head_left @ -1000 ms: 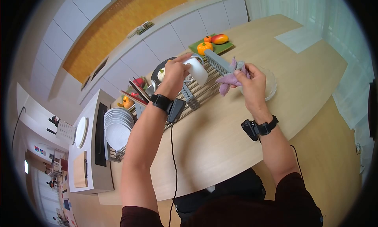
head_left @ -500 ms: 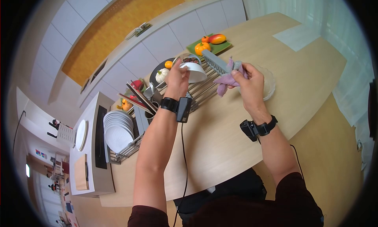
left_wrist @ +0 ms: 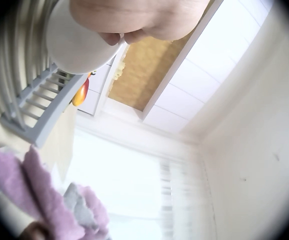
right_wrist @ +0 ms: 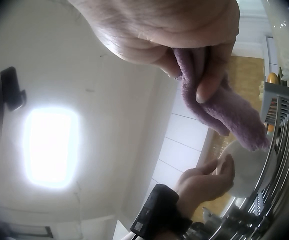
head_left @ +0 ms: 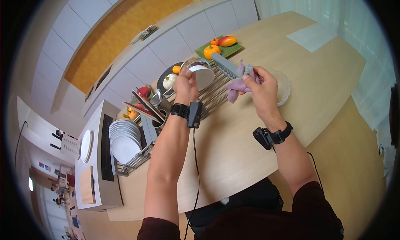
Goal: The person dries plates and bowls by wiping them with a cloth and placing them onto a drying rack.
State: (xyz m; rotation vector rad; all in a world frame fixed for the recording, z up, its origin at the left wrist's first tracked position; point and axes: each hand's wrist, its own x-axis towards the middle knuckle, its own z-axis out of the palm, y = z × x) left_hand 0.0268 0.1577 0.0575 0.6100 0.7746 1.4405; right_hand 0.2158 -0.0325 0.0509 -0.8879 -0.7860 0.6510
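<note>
Over the metal dish rack, my left hand pinches a white bowl by its edge, thumb and fingers at the rim. In the left wrist view the bowl overlaps the rack's rods. To the right, my right hand grips a crumpled purple and grey cloth between thumb and fingers. The cloth hangs out past the fingertips in the right wrist view, near the rack's grey end piece.
White plates stand in the rack's left end, beside a utensil holder. Behind are a glass bowl, a dark plate with a white pumpkin, and a green tray of produce. A clear scalloped bowl sits by my right hand.
My left hand has turned the white bowl and lowered slightly, with the wrist rotated. My right hand still holds the cloth in nearly the same place.
</note>
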